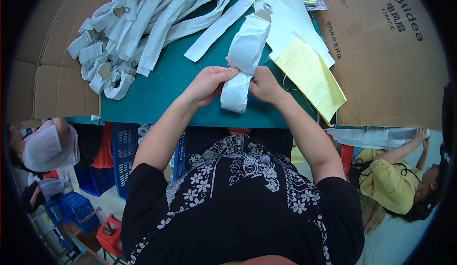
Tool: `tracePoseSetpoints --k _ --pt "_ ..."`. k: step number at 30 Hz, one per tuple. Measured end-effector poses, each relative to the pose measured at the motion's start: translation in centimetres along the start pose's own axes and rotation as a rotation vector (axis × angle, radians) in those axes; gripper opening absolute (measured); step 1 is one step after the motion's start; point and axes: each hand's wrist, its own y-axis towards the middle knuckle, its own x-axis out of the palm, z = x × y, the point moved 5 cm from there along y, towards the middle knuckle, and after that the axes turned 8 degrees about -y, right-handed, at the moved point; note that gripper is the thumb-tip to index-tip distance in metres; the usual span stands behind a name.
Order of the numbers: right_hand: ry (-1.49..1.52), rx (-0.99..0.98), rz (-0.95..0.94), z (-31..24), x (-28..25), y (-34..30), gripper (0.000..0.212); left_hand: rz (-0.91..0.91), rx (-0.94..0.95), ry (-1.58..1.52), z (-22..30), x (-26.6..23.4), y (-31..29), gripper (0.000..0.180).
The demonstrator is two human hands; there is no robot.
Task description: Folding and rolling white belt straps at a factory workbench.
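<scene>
A white fabric belt (248,44), folded or wrapped into a loop, is held upright over the table in front of me. My left hand (212,83) pinches it from the left, thumb lying across its middle. On the other side, my right hand (265,85) is closed around its right edge, fingers partly hidden behind the fabric. The lower part of the belt (234,96) hangs below both hands as a rounded end. To the left lies a pile of similar white belts (162,22), many with looped ends and what look like buckles.
Yellow sheets (309,72) and white sheets (290,22) lie to the right on the green tabletop (157,101). Cardboard (385,60) stands along the right, more cardboard (57,51) on the left. Blue crates (122,160) are below the left edge. People sit on both sides.
</scene>
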Motion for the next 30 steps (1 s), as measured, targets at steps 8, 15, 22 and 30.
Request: tracePoseSetpoints --k 8,15,22,30 --pt "-0.302 -0.4 0.056 -3.2 -3.6 2.3 0.039 -0.082 0.081 0.22 2.0 1.3 -0.3 0.04" --pt "0.343 0.024 0.11 -2.1 -4.1 3.7 0.052 0.016 0.376 0.148 3.4 2.6 0.1 0.04" --pt "0.036 0.0 0.338 -2.7 -0.4 -2.1 0.052 0.203 0.586 -0.182 2.2 2.0 1.6 0.029" --pt "0.07 0.085 0.663 -4.6 -0.5 -4.2 0.051 0.461 1.116 0.194 1.5 4.2 1.3 0.026"
